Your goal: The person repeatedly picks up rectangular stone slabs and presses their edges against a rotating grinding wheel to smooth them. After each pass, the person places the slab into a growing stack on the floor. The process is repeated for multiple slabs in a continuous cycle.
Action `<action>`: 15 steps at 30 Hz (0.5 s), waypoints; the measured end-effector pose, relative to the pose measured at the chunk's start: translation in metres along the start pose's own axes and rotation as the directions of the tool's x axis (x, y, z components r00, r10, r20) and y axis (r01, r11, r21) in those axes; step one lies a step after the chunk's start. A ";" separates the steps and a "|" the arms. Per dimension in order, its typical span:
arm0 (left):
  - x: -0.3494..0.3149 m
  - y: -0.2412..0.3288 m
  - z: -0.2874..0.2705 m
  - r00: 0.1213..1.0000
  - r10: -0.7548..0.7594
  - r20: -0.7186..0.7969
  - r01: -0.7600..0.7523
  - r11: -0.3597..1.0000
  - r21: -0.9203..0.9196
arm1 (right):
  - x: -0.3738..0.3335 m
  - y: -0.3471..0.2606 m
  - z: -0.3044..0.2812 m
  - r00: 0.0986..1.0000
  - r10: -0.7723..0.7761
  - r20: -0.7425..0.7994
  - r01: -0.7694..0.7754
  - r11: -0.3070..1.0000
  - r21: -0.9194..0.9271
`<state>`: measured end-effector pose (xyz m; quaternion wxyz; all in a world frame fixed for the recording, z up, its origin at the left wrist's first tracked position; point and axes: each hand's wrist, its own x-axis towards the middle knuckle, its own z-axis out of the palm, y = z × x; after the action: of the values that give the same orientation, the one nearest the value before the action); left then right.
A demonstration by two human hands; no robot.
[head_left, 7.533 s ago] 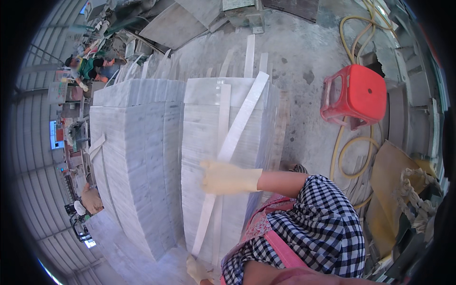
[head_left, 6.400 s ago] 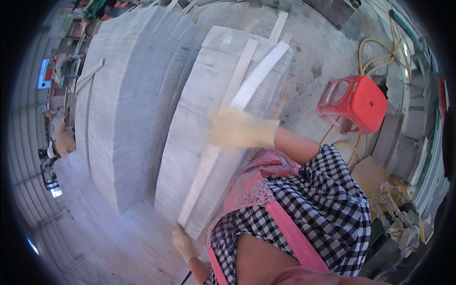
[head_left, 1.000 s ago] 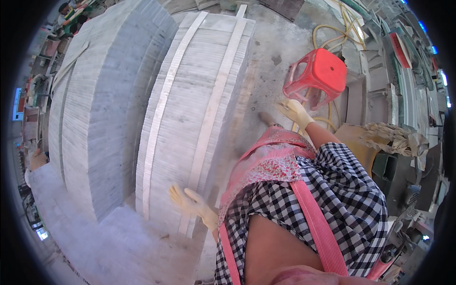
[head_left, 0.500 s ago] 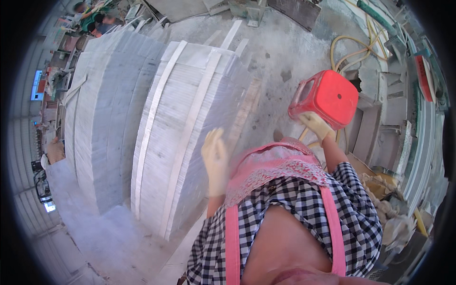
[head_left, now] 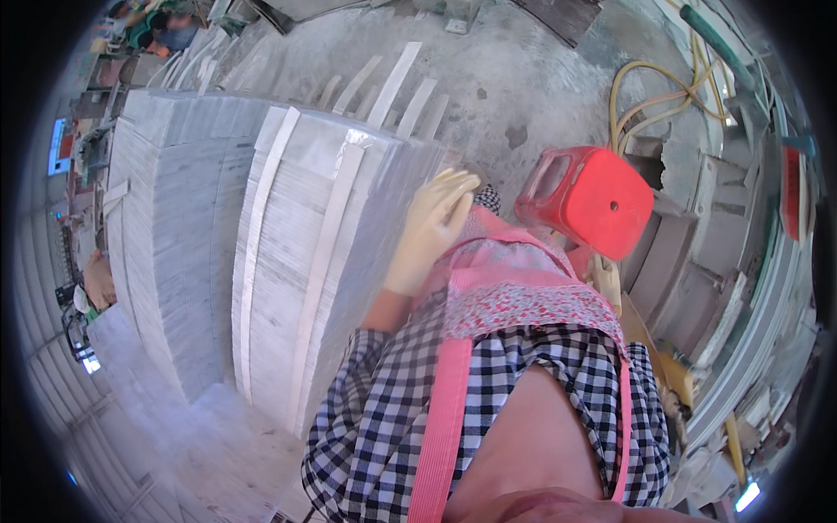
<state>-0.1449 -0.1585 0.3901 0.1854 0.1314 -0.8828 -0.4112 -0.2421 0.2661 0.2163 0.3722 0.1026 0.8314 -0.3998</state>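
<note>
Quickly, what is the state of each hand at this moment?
Cream-gloved left hand: open, loosely bent, no object visible in it.
Cream-gloved right hand: partly hidden, beside the square-seated red plastic stool; its grip cannot be told.

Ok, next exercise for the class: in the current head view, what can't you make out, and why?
All in the head view:
Right hand: partly covered by the pink apron, so its grip on the red stool can't be judged.
Wearer's feet: hidden behind the body and apron.
Person in green, upper left: too small and blurred to tell what they handle.
</note>
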 end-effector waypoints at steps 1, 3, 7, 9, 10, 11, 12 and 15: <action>0.000 0.002 0.001 1.000 0.017 0.005 -0.018 0.999 0.030 | -0.004 0.000 -0.004 0.999 -0.014 0.030 0.015 0.999 -0.039; -0.002 0.007 0.002 0.998 0.059 0.004 -0.059 0.997 0.051 | -0.011 0.000 -0.012 0.998 0.028 0.050 -0.026 0.998 -0.052; -0.002 0.011 0.002 0.999 -0.031 0.022 0.032 0.999 -0.029 | -0.011 -0.009 -0.023 0.990 0.141 0.031 -0.137 0.985 -0.103; -0.001 0.008 0.001 0.997 -0.078 -0.023 0.076 0.995 -0.059 | -0.003 -0.023 -0.025 0.998 0.057 -0.001 -0.057 0.998 0.028; 0.000 0.006 0.000 0.996 -0.084 -0.004 0.084 0.995 -0.060 | -0.001 -0.030 -0.022 0.997 0.074 -0.015 -0.072 0.993 0.096; 0.001 0.005 -0.001 0.996 -0.091 0.015 0.092 0.994 -0.062 | 0.005 -0.040 -0.023 0.999 -0.014 0.031 0.011 0.994 0.111; 0.001 0.004 -0.002 0.993 -0.112 0.023 0.113 0.991 -0.068 | 0.008 -0.047 -0.020 1.000 0.003 0.002 -0.003 0.993 0.117; -0.001 0.004 -0.001 0.995 -0.059 0.082 0.061 0.998 -0.024 | 0.016 -0.061 -0.020 1.000 -0.027 0.011 0.023 0.968 0.248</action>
<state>-0.1441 -0.1568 0.3936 0.1388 0.1388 -0.8796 -0.4334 -0.2924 0.2386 0.2491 0.3573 0.1349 0.7734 -0.5059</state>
